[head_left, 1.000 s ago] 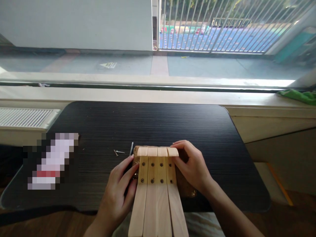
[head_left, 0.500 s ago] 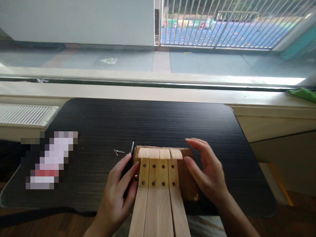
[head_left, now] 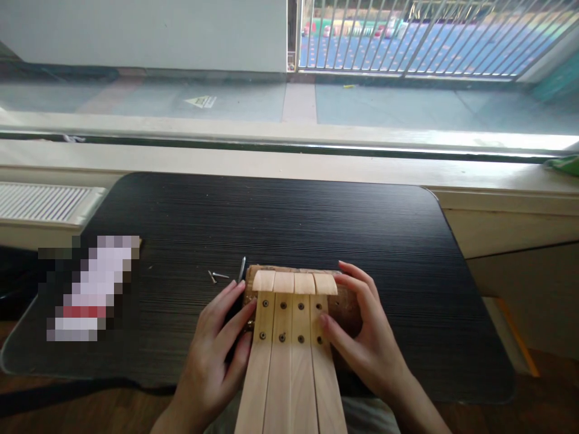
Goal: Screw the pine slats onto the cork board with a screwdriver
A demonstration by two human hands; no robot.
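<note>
A pale wooden slat panel (head_left: 289,355) of several boards, fastened with dark screws, lies with its far end on the black table (head_left: 271,223) and runs back toward me. Under that end sits a brown wooden block (head_left: 344,304). My left hand (head_left: 212,355) rests against the panel's left edge with fingers curled along it, over a dark object I cannot make out. My right hand (head_left: 366,337) wraps round the right edge of the panel and the brown block, thumb on the outermost slat.
Two loose screws (head_left: 216,276) and a thin metal tool (head_left: 242,269) lie on the table just left of the panel. A blurred white and red item (head_left: 93,289) sits at the table's left. A window sill and radiator grille (head_left: 45,202) lie beyond.
My right hand lifted off the panel half a second ago, then came back down and closed on its right edge and the brown block. The left hand stayed in place.
</note>
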